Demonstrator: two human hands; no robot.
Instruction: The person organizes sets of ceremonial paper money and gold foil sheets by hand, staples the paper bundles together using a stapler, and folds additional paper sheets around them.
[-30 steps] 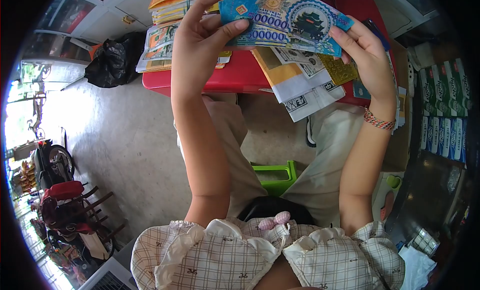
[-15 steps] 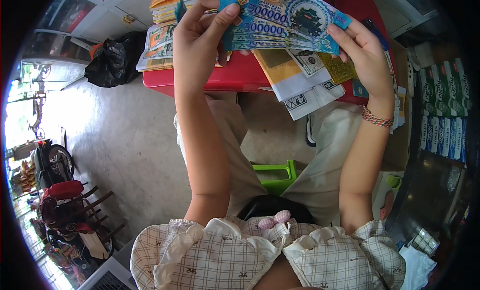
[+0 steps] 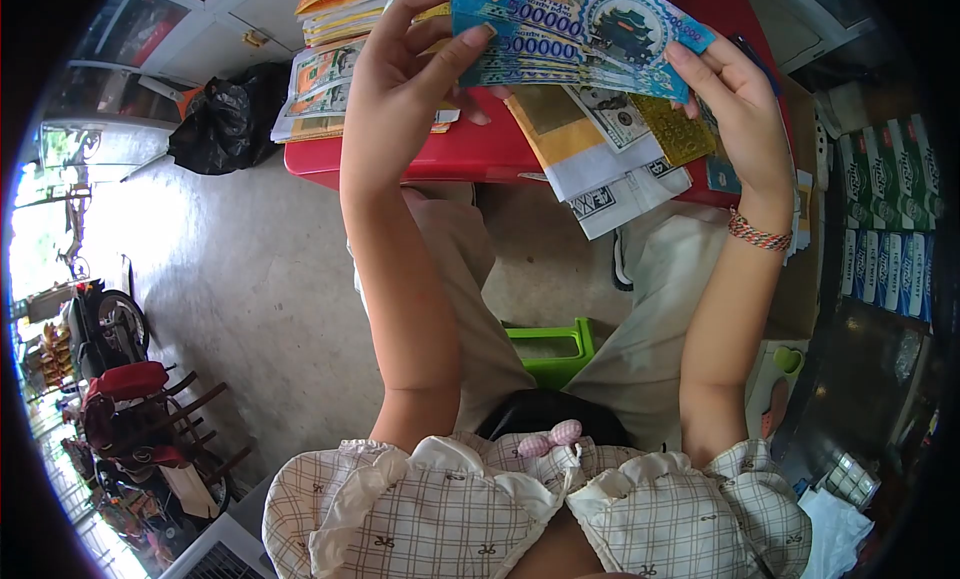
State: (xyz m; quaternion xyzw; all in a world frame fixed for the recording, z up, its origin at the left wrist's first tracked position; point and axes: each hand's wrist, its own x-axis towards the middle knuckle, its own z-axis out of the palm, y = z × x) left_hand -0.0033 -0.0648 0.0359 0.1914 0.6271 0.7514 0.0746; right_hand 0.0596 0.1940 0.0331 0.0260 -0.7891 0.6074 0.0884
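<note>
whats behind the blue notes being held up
Below the blue notes, white paper, a dollar-style note and a gold sheet show over the red table; whatever lies directly behind is covered.

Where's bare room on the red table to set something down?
The red table is bare along its front between the left paper stack and the middle papers. Both piles crowd it; blue banknotes hide what's behind.

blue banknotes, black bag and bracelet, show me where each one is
Blue banknotes [image 3: 575, 47]: head view, on the printed faces, mid-fan.
Black bag [image 3: 222, 121]: head view, on its crumpled middle.
Bracelet [image 3: 759, 233]: head view, on the band across the right wrist.
</note>
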